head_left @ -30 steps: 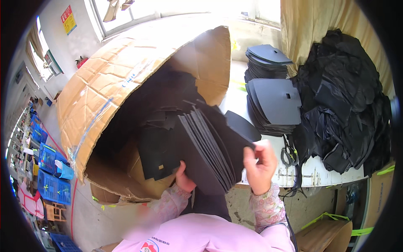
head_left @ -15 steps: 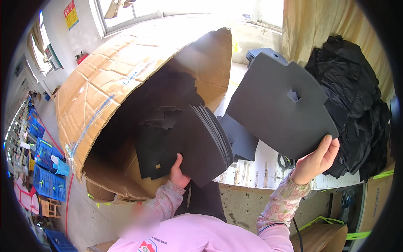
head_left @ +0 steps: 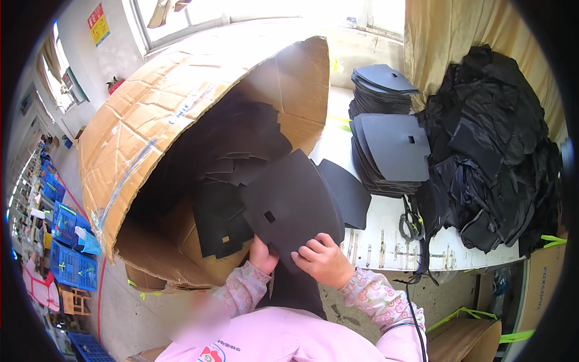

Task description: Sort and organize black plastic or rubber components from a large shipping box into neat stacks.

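Between my hands is a stack of black flat cut sheets (head_left: 295, 205), its top sheet showing a small rectangular hole. My left hand (head_left: 263, 257) is closed on the near left edge of this stack, with the fingers partly hidden beneath. At the near right edge, my right hand (head_left: 324, 260) has its fingers curled over the sheets and grips them. Another black sheet (head_left: 347, 193) lies on the table just beyond the stack. More loose black sheets (head_left: 222, 220) lie inside the large cardboard box (head_left: 129, 114) at the left.
Two piles of similar dark sheets, a nearer pile (head_left: 391, 154) and a farther pile (head_left: 381, 87), stand on the white table (head_left: 368, 247). Black-handled scissors (head_left: 412, 226) lie near its front edge. A heap of black fabric (head_left: 488, 145) covers the right side.
My right hand has come left and down from holding a single sheet out at the right, and now grips the stack beside my left hand. The piles behind have come into view.
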Tool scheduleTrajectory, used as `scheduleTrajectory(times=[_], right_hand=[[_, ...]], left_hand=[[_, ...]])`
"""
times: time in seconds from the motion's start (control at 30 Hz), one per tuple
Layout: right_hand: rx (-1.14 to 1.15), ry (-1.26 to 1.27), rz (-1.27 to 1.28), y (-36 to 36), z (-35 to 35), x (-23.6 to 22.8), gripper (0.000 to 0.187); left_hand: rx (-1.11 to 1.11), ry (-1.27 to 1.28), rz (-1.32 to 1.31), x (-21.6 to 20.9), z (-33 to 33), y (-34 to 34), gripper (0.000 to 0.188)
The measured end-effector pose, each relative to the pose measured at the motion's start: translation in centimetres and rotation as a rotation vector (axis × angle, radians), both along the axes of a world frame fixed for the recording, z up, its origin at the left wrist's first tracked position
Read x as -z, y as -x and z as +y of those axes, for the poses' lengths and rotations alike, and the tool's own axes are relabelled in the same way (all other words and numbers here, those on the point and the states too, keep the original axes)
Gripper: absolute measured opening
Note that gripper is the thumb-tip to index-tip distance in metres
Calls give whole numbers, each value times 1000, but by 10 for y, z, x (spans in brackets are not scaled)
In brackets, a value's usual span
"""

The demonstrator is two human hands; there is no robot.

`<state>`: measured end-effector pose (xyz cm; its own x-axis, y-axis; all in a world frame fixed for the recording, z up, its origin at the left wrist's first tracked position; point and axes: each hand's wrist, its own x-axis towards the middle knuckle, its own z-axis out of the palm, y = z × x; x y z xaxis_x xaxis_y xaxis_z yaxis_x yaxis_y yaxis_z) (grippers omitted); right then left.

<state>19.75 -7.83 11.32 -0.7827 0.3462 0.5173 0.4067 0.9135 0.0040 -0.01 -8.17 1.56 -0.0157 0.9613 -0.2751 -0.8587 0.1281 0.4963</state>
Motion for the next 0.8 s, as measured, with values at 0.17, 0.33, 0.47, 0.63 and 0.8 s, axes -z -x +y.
scheduleTrajectory(times=[0.17,0.33,0.47,0.63,0.8], right_hand=[[25,285,71,1,0,-10,26],[520,489,797,-9,21,27,72],[284,1284,1280,-23,31,28,78],[153,930,1329,-41,47,-17,68],[389,-49,718,-65,76,-29,56]], left_hand=[[-11,11,-16,1,2,1,42],[-26,-9,45,1,10,-5,46],[-23,-6,45,-20,21,-15,51],[92,-149,-127,-47,38,-28,63],[234,269,111,5,61,-30,64]])
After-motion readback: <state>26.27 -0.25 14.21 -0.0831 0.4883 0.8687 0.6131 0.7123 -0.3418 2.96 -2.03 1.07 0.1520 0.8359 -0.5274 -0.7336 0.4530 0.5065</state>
